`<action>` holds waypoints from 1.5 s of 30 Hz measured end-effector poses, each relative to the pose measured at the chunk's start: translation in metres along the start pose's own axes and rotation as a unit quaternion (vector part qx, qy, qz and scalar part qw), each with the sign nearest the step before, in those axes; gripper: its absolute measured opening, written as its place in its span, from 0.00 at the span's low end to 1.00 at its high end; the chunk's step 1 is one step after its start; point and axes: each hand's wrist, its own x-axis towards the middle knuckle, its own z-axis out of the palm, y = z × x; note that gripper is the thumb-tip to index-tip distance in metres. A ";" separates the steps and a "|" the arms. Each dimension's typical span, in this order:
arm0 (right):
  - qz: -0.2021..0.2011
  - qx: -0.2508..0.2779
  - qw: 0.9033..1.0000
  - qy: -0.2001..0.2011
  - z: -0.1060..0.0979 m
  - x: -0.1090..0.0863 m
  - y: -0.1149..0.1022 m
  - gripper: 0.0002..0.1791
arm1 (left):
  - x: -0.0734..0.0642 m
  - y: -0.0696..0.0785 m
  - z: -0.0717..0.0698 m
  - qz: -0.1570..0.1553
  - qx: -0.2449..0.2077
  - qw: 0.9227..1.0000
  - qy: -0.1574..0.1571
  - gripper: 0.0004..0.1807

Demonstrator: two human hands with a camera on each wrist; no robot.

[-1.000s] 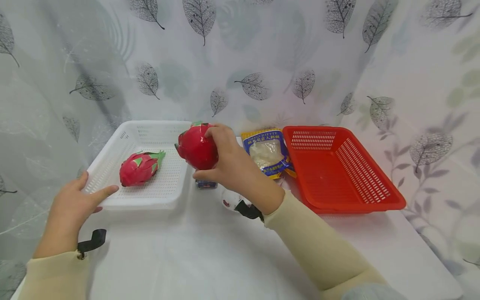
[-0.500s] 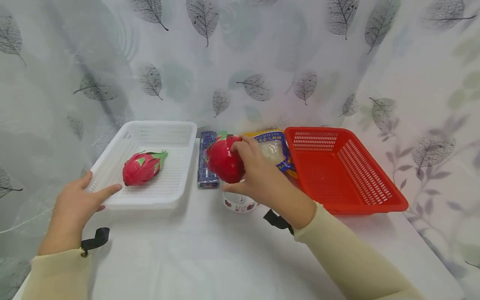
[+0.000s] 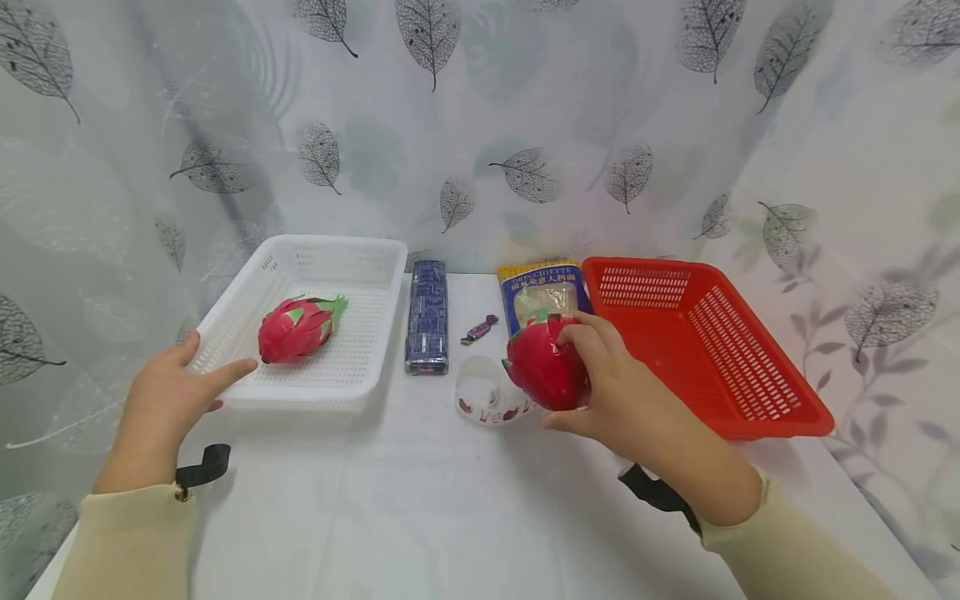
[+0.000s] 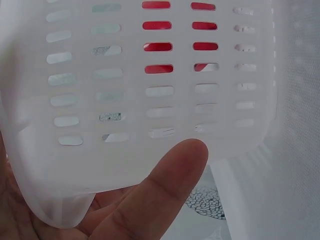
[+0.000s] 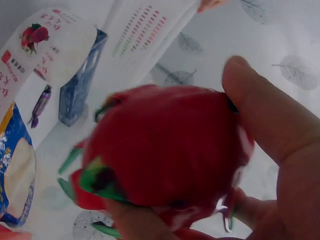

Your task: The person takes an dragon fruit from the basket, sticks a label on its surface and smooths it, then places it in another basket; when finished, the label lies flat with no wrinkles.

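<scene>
My right hand [image 3: 626, 387] grips a red dragon fruit [image 3: 546, 362], thumb on one side and fingers round the other. The fruit overlaps a curved, clear band with fruit prints [image 3: 486, 408] and the lower part of a pasta bag [image 3: 542, 287], just left of the red basket [image 3: 705, 358]. My left hand [image 3: 168, 400] holds the front left corner of the white basket [image 3: 300, 394], its thumb [image 4: 177, 167] pressed to the perforated wall and its other fingers partly hidden behind the rim. A second dragon fruit [image 3: 298, 331] lies inside the white basket.
Between the baskets, a long dark blue packet [image 3: 428, 317] lies next to the white one. A purple wrapped candy [image 3: 479, 330] is to its right. Behind the white table [image 3: 420, 500] hangs a leaf-print curtain [image 3: 480, 125].
My right hand has carried the dragon fruit rightward from the white basket's edge, towards the red basket, uncovering the blue packet and candy. The left hand keeps its hold on the white basket.
</scene>
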 end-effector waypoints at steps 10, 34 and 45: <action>0.010 -0.041 0.997 -0.062 -0.004 -0.030 0.015 0.54 | -0.002 0.001 0.000 0.002 0.013 1.000 0.005 0.66; -0.026 0.037 0.999 -0.028 -0.007 -0.062 0.034 0.57 | -0.002 -0.001 0.000 -0.002 -0.012 1.000 -0.006 0.67; -0.006 0.020 0.992 -0.124 0.014 -0.064 0.037 0.53 | -0.003 0.001 0.000 -0.006 -0.010 1.000 -0.001 0.67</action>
